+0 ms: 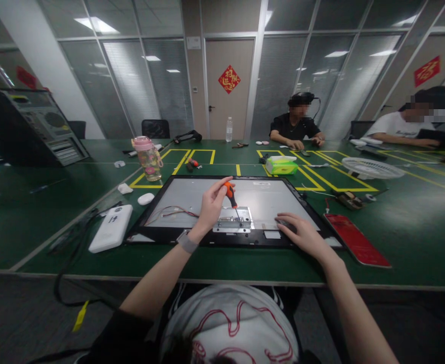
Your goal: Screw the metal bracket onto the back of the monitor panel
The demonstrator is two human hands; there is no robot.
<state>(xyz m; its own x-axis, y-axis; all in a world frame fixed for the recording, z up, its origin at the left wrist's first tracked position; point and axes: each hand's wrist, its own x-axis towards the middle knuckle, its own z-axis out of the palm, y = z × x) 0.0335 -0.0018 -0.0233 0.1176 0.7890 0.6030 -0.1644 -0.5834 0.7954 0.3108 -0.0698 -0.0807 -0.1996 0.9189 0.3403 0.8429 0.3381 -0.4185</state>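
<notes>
My left hand grips a screwdriver with an orange and black handle. The shaft points down, its tip at the metal bracket on the back of a flat display panel with a black frame. My right hand lies toward the panel's lower right, fingers stretched out and apart. Something dark shows beneath those fingers; I cannot make out what it is. Thin wires run across the panel left of the bracket.
Left of the panel are a white power bank, a white case and a pink-lidded bottle. On the right lie a red phone and a white fan grille. A green tissue pack sits behind. Two people sit across the table.
</notes>
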